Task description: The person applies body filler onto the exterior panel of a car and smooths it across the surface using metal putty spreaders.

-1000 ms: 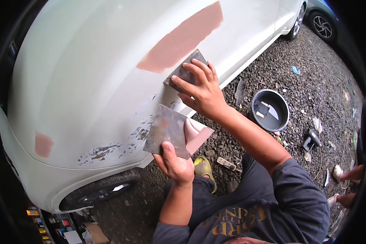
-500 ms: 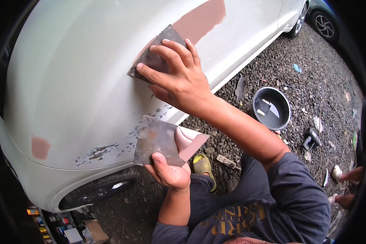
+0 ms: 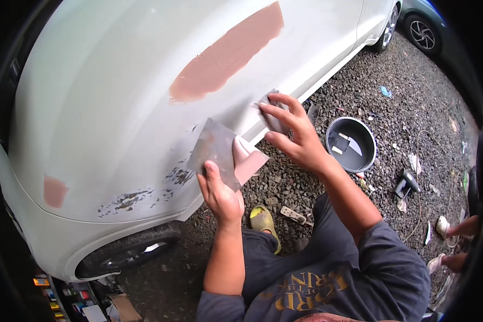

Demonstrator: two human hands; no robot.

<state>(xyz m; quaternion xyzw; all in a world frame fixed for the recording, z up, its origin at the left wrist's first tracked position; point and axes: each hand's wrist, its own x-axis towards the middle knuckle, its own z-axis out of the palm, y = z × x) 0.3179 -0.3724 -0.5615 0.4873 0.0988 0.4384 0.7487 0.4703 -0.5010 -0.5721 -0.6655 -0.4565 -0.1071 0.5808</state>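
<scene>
My left hand [image 3: 222, 199] grips a flat metal plate [image 3: 210, 153] from below, thumb on top. A thick mound of pink body filler [image 3: 250, 165] lies on its right side. Just to the right and higher, my right hand [image 3: 300, 137] holds a thin metal spreader [image 3: 276, 110] between thumb and fingers, off the car and somewhat blurred. Both hands are beside the white car [image 3: 112, 107]. A long pink filler patch [image 3: 228, 53] with fine ridges covers part of the panel. A smaller pink patch [image 3: 55, 191] is at the left, near scraped, chipped paint [image 3: 126, 201].
On the gravel [image 3: 338, 80] stands a black basin [image 3: 373, 137] with water and small pieces in it. A dark heat-gun-like tool [image 3: 408, 183] lies near it. Another person's feet [image 3: 443, 228] show at right. Boxes [image 3: 94, 313] sit at lower left, below the car wheel [image 3: 129, 252].
My right hand has lifted the spreader off the pink patch and brought it down and right, close to the plate. The whole filler patch now shows. My left hand has risen slightly with the plate.
</scene>
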